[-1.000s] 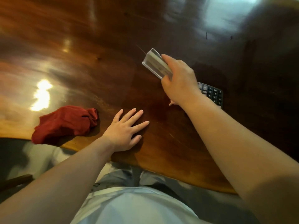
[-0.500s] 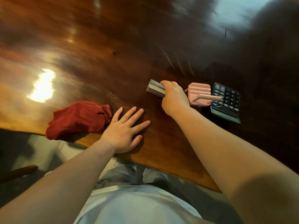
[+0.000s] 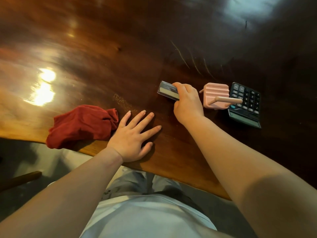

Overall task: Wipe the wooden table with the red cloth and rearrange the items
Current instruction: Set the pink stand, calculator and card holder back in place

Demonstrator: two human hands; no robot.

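Observation:
The red cloth [image 3: 82, 125] lies crumpled at the near edge of the glossy wooden table [image 3: 103, 57]. My left hand [image 3: 133, 136] rests flat on the wood just right of the cloth, fingers spread, holding nothing. My right hand [image 3: 187, 103] grips a small clear plastic case [image 3: 167, 90] that sits low on or just above the tabletop. To the right of that hand stands a pink ridged holder with a pink pen [image 3: 217, 96], touching a black calculator [image 3: 245, 103].
The table's curved near edge [image 3: 171, 176] runs from lower left to lower right, with my torso in a white shirt below it. A dark wooden piece [image 3: 18, 180] shows at the lower left, off the table. Light scratches mark the wood beyond the case.
My right hand has brought the clear case down from a raised position to the tabletop beside the pink holder. The left hand and the cloth have stayed in place.

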